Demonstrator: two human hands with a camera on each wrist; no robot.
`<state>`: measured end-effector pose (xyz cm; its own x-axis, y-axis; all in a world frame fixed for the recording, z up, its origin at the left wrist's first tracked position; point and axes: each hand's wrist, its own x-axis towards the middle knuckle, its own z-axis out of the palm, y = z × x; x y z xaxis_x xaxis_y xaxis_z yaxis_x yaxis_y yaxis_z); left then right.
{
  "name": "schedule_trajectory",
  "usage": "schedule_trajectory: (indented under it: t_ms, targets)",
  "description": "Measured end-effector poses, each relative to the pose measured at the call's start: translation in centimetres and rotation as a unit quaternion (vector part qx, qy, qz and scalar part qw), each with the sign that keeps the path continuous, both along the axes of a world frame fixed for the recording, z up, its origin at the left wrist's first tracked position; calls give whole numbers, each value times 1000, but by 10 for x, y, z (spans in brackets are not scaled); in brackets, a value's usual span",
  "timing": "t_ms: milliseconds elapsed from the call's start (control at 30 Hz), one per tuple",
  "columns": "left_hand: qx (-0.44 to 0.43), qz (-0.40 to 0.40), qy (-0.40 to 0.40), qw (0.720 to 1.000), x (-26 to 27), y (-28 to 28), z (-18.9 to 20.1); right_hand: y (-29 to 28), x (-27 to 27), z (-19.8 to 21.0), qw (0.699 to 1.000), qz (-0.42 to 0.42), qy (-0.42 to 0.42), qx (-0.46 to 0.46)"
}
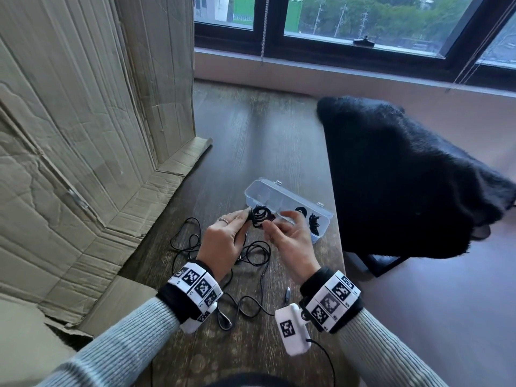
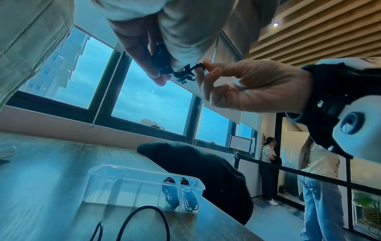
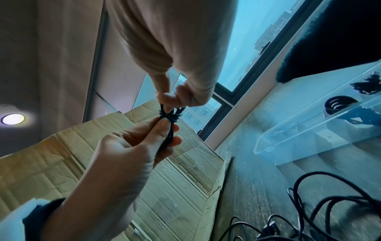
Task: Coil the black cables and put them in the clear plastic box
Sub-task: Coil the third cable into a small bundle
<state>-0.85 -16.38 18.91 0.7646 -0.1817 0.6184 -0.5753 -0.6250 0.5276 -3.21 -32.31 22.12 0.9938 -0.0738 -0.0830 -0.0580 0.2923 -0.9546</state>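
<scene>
Loose black cables [image 1: 223, 263] lie uncoiled on the desk [image 1: 251, 129] near its front edge, so part of the job is left. Your left hand [image 1: 220, 241] pinches a small coiled cable [image 1: 261, 216] above them, and your right hand [image 1: 293, 238] pinches its wrapped end; the bundle looks thin, glossy and tightly looped. By the right edge, the clear plastic box [image 1: 262, 188] already holds two coils in its right compartments.

An office, high up in a building: a long wooden table [image 1: 251, 129] stands beside a wall of dark-framed windows [image 1: 363, 23], a slatted wooden ceiling [image 2: 319, 29] carries recessed lights, and glass partitions [image 2: 292, 146] line the floor beyond.
</scene>
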Motion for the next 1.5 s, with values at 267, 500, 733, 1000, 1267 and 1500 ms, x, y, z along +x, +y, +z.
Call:
schedule_trajectory:
  t_ms: [267, 500, 733, 1000, 1267, 1500]
  targets:
    - [14, -8, -23, 1000, -3, 4, -4, -11, 11, 9, 991, 71, 115, 6]
    - [22, -4, -5, 1000, -1, -9, -5, -8, 14, 10, 991, 58, 106, -54]
    - [-39, -48, -8, 998, -8, -5, -12, -21, 14, 20, 961, 164, 224, 6]
    - [-38, -172, 24, 984, 3, 4, -8, -34, 19, 15, 936, 203, 287, -22]
    - [-60, -124, 42, 990, 4, -3, -16, -12, 10, -7, 967, -37, 248, 46]
    - [-97, -121, 62, 986, 5, -14, -10, -14, 10, -5, 973, -124, 193, 1]
